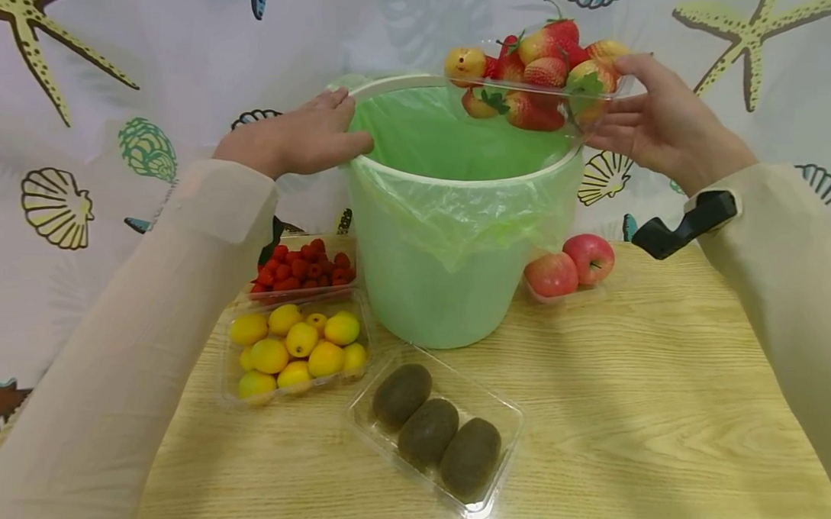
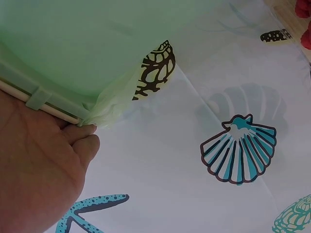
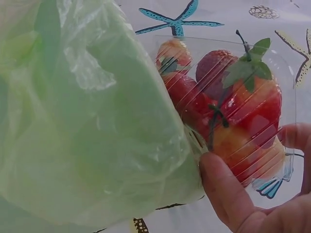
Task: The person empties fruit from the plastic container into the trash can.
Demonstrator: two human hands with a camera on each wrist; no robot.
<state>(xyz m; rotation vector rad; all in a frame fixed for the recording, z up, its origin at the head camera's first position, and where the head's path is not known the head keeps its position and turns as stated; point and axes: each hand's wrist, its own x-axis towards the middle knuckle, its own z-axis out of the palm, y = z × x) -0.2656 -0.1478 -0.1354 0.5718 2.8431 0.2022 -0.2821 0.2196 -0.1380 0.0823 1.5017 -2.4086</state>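
Note:
A pale green bin (image 1: 428,290) stands at the back of the table with a thin green bag (image 1: 458,223) lining it and folded over its rim. My left hand (image 1: 299,137) grips the left side of that rim; in the left wrist view some fingers are hidden behind it. In my right hand (image 1: 674,127) is a clear plastic box of strawberries (image 1: 546,71), held by its right end, tilted, above the bin's right rim. Red and yellow strawberries (image 3: 243,111) with green leaves show through the ribbed plastic in the right wrist view.
Left of the bin sit a box of raspberries (image 1: 298,267) and a box of small lemons (image 1: 299,339). Three kiwis (image 1: 428,432) lie in a clear box in front. Two apples (image 1: 589,259) are at the bin's right, on the wooden table (image 1: 658,390). A shell-patterned cloth (image 1: 190,22) hangs behind.

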